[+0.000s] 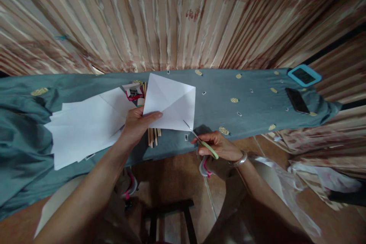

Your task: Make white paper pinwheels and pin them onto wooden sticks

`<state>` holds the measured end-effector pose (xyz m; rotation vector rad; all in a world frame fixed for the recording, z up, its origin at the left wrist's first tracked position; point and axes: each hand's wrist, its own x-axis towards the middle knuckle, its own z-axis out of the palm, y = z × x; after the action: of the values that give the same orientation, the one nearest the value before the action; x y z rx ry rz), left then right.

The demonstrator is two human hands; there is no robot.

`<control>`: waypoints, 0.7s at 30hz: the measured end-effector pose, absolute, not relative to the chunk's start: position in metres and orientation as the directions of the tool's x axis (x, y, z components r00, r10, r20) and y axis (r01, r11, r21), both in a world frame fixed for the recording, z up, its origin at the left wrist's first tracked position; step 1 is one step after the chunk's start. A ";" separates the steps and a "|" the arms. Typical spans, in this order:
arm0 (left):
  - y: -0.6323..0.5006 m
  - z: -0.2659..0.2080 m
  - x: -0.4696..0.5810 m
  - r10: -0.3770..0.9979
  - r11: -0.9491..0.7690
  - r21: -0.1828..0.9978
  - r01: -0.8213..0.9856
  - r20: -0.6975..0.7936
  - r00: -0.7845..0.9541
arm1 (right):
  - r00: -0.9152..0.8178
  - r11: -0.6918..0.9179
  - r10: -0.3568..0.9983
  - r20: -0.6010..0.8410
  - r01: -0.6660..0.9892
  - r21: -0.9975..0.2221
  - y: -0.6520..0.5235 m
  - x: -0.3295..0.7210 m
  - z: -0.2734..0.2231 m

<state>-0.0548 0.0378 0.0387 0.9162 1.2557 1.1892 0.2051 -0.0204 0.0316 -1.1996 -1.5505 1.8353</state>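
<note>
My left hand grips a white sheet of paper at its lower left corner, thumb on top. Crossing fold lines run over the sheet. My right hand is closed around the green handles of a pair of scissors. The blades point up and left, with a tip over the sheet's lower right corner. Under and beside the sheet lie several thin wooden sticks. A small red and white box with dark contents stands open by my left hand.
A stack of white paper lies on the blue-green cloth at the left. At the right end are a dark phone and a blue-framed device. A curtain hangs behind the narrow table; a dark stool stands below.
</note>
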 end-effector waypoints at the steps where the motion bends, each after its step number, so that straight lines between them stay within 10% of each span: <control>1: 0.038 0.038 -0.055 0.976 0.194 0.969 -0.151 -0.207 -0.074 | -0.517 -0.265 0.793 -0.322 0.183 -0.947 -0.020 0.205 0.031; 21: 0.041 0.035 -0.056 0.973 0.187 0.962 -0.199 -0.209 -0.097 | -0.491 -0.364 0.781 -0.386 0.143 -0.920 -0.019 0.202 0.027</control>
<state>-0.0559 0.0407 0.0346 0.8650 1.2393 1.2268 0.2018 -0.0193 0.0271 -1.2355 -1.4158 1.9070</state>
